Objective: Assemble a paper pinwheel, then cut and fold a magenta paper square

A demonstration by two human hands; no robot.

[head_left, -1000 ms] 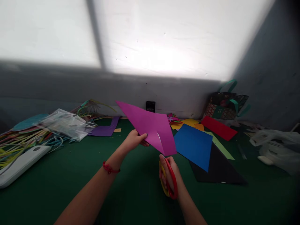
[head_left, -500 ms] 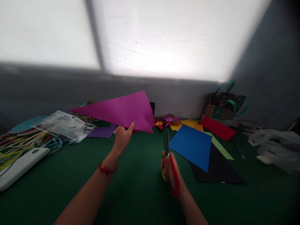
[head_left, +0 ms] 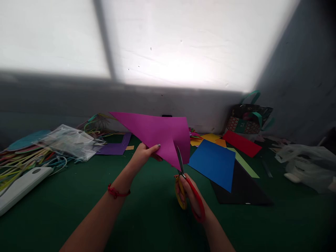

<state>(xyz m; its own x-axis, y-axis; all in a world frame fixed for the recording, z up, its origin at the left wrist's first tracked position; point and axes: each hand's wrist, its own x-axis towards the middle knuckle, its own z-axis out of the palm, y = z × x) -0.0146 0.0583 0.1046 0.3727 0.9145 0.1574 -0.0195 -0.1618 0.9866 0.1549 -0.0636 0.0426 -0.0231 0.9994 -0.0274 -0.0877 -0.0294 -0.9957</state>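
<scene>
My left hand point(head_left: 144, 155) pinches the lower edge of a magenta paper sheet point(head_left: 154, 133), held up above the green table point(head_left: 147, 213). A red string bracelet sits on that wrist. My right hand point(head_left: 190, 194) grips scissors point(head_left: 183, 182) with red and yellow handles. Their blades point up and sit against the sheet's lower right part.
A blue sheet point(head_left: 214, 162) lies over a black sheet point(head_left: 244, 190) to the right, with red point(head_left: 241, 143), yellow and green papers behind. A patterned bag point(head_left: 249, 119) and a white plastic bag point(head_left: 306, 164) are far right. Coloured strips, a clear bag point(head_left: 69, 141) and a white device point(head_left: 22, 183) lie left.
The magenta sheet swung left and up, away from the scissors, then came back right and down. The scissors' blades now meet its lower right part.
</scene>
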